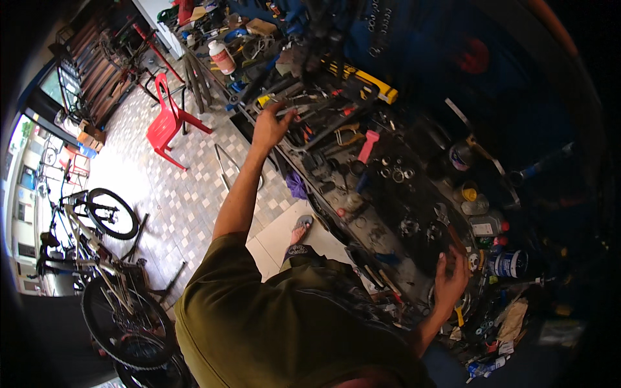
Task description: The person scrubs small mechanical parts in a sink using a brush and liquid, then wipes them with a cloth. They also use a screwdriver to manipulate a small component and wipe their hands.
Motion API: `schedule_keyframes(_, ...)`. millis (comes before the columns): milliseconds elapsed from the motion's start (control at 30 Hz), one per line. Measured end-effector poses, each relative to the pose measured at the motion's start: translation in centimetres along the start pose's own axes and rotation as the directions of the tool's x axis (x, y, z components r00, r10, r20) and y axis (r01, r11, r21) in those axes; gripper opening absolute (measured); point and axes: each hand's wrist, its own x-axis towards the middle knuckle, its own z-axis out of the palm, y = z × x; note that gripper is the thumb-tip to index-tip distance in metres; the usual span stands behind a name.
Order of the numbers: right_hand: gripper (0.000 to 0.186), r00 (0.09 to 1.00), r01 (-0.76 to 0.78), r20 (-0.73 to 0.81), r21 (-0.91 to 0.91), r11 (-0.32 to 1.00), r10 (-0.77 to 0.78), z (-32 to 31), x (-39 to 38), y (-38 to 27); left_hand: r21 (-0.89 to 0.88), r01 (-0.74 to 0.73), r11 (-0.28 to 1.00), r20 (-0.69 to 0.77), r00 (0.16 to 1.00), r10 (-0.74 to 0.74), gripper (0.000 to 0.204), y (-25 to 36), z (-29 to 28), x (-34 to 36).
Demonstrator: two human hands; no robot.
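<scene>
My left hand point(271, 128) reaches over the far part of the cluttered workbench, thumb and fingers apart, with nothing seen in it. Around it lie hand tools, among them pliers with yellow handles point(349, 136) and a pink-red flat tool point(368, 146). Farther right and nearer to me, my right hand point(451, 283) hovers over the bench with its fingers spread. An adjustable wrench point(445, 216) lies just beyond its fingertips, its reddish handle pointing toward them. Whether the fingers touch that handle I cannot tell. Several small metal rings point(396, 173) rest between the two hands.
A yellow level-like bar point(365, 81) and a white bottle point(222, 58) are at the back. Tubs, including a blue one point(508, 264), line the right side. Left of the bench are a red plastic chair point(169, 123) and bicycles point(107, 278) on the tiled floor.
</scene>
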Motion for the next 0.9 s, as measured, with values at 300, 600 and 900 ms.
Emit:
schedule_keyframes(300, 0.031, 0.988, 0.099, 0.119, 0.03, 0.995, -0.102, 7.9, 3.5, -14.3, 0.042, -0.086, 0.995, 0.176, 0.981, 0.077, 0.055, -11.6, 4.3, 16.0)
schedule_keyframes(600, 0.03, 0.983, -0.077, 0.159, -0.085, 0.993, 0.09, 10.9, 1.7, -19.6, 0.353, -0.087, 0.932, 0.365, 0.93, -0.051, 0.038, -14.6, 10.7, 22.8)
schedule_keyframes(900, 0.028, 0.94, -0.233, 0.235, -0.091, 0.968, 0.248, 11.2, 1.5, -21.4, 0.259, -0.124, 0.958, 0.378, 0.926, 0.018, 0.034, -17.9, 7.2, 30.4)
